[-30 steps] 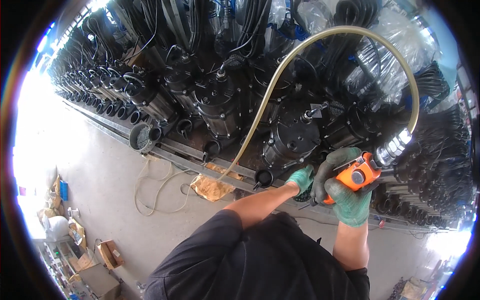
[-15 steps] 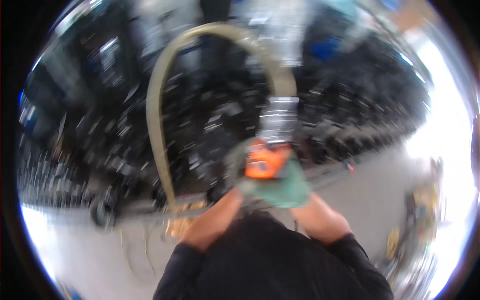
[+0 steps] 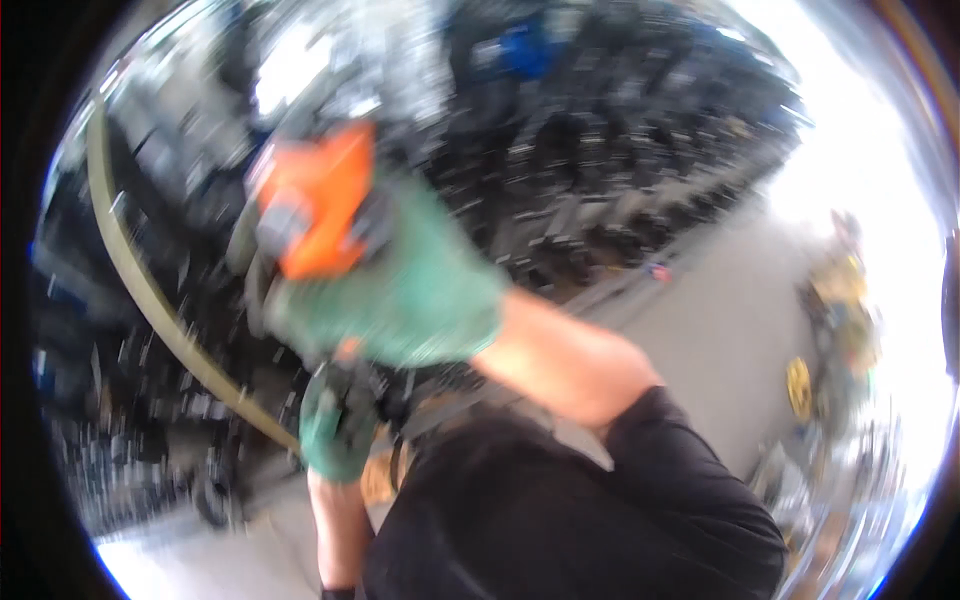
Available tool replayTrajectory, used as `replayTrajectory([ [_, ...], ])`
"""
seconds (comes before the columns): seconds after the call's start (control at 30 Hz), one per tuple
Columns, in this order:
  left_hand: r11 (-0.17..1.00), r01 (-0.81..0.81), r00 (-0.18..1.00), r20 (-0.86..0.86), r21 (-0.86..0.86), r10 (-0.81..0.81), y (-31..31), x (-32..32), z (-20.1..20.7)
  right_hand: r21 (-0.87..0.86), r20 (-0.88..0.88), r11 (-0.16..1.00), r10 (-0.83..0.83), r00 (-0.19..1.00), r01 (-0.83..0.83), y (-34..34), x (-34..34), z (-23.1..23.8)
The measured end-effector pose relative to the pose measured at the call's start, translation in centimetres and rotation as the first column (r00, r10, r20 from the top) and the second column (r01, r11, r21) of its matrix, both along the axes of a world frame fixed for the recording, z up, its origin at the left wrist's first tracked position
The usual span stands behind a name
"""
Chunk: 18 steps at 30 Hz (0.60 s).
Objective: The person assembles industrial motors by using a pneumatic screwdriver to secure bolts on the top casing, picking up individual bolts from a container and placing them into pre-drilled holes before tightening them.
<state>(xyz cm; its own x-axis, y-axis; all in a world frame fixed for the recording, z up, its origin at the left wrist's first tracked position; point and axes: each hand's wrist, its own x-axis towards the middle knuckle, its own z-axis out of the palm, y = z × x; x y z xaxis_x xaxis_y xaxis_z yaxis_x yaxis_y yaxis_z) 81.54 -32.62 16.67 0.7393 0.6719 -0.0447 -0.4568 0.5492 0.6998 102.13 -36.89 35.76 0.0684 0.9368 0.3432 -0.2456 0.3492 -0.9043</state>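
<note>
My right hand, in a green work glove, grips an orange tool with grey and black round parts; blur hides its exact kind. It is held up at the left of centre, close to the camera. Lower down, my left hand, gloved too, is closed near my body, and what lies in its fingers is a dark blur. A long pale-yellow band or hose curves from the upper left down to just beside that left hand.
Rows of dark metal parts fill the far side, a blue item among them. Grey floor runs along the right, with a yellow round object and clutter at its edge. A tan block-like thing shows by my left forearm.
Both hands were together at the orange tool; now my right hand has lifted it up and left, and my left hand is lower. The pale-yellow loop has swung left. The view has turned.
</note>
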Motion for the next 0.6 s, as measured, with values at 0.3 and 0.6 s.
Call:
replayTrajectory([
  [0.3, 0.998, -0.001, 0.996, 0.086, 0.069, -0.005, 1.3, -3.5, 2.6, 0.158, -0.309, 0.987, 0.028, 0.951, 0.022, 4.8, -3.1, 1.8],
  [0.6, 0.994, 0.032, 0.981, 0.186, 0.104, -0.051, 1.3, -5.1, 2.4, 0.132, -0.295, 0.991, 0.05, 0.954, -0.011, 5.9, -3.9, -0.8],
])
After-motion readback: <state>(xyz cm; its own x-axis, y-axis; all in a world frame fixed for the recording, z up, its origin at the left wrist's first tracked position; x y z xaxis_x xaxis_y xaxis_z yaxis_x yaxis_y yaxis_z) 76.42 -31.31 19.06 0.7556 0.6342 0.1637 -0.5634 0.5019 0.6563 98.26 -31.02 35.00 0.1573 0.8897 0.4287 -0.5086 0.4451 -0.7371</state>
